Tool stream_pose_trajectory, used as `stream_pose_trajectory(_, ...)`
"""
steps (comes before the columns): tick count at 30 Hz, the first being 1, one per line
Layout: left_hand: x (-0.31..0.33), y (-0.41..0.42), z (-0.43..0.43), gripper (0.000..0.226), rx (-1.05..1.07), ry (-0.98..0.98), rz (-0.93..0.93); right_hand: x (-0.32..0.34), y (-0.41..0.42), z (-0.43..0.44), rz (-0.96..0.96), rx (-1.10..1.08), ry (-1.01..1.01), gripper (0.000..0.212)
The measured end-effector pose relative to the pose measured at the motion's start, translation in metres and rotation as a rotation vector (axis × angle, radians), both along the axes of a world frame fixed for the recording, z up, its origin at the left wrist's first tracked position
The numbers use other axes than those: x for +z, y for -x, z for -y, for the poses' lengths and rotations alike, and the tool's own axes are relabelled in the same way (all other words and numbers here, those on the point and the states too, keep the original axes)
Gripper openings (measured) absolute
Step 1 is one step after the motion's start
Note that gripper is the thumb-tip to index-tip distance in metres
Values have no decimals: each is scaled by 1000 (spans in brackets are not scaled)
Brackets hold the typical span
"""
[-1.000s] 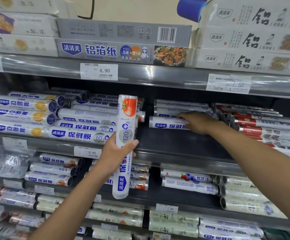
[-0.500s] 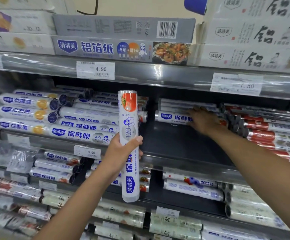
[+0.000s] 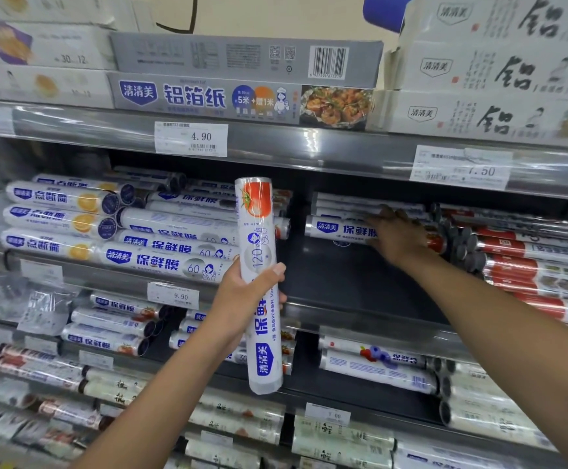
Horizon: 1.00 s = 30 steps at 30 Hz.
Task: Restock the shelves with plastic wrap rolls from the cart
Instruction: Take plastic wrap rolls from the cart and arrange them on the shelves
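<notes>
My left hand [image 3: 242,299] grips a white plastic wrap roll [image 3: 258,231] with a tomato picture, held upright in front of the middle shelf [image 3: 343,275]. My right hand [image 3: 394,235] reaches deep into that shelf and lies on a white roll with blue lettering [image 3: 340,228] resting on its side at the back. Its fingers are blurred and spread over the roll. More rolls are stacked behind that one.
Stacked white and blue rolls [image 3: 123,245] fill the shelf's left part, red-labelled rolls [image 3: 529,258] the right. Bare dark shelf floor lies between them. Foil boxes [image 3: 242,96] sit on the shelf above, with price tags [image 3: 191,138] on the rails. Lower shelves hold more rolls.
My right hand with the lying roll has moved further back into the shelf. My left hand still holds its roll upright, raised slightly.
</notes>
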<state>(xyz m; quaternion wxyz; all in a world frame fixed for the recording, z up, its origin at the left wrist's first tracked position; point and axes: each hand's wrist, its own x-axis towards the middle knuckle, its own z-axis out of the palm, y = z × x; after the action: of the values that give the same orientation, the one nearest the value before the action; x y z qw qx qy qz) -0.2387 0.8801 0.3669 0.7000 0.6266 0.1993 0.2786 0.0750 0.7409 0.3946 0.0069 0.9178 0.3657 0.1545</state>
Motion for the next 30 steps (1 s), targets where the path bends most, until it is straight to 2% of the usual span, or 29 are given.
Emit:
stream_pose_trajectory(2,2,0,2,31,-4,20,11,1,4,3,-41,16,-11,63)
stream_pose_trajectory(7,9,-4,13,41,-56,109,38,11,43,16,-97,104,-232,64)
stream_pose_trajectory(10,12,-8,23,57,-130,201,64,21,88,24,-228,272,-388,46)
stream_pose_trajectory(13,15,-15,32,62,-194,339,99,32,138,35,-418,380,-484,23)
stream_pose_trajectory(15,15,-21,35,63,-242,432,121,37,166,42,-580,411,-532,15)
stream_pose_trajectory(18,17,-29,42,65,-351,528,142,41,196,52,-787,405,-539,24)
stream_pose_trajectory(19,18,-31,45,65,-380,531,137,43,201,55,-794,402,-541,28)
stream_pose_trajectory(20,20,-33,47,65,-399,510,118,45,203,59,-701,396,-536,31)
stream_pose_trajectory(23,30,-35,48,60,-405,327,-50,61,201,75,-75,425,-396,39)
stream_pose_trajectory(25,38,-34,46,49,-486,94,-183,74,198,83,194,530,-207,53)
stream_pose_trajectory(27,42,-33,45,38,-622,-204,-286,81,196,88,276,580,11,67)
stream_pose_trajectory(30,48,-36,49,38,-717,-669,-390,82,194,91,223,540,252,74)
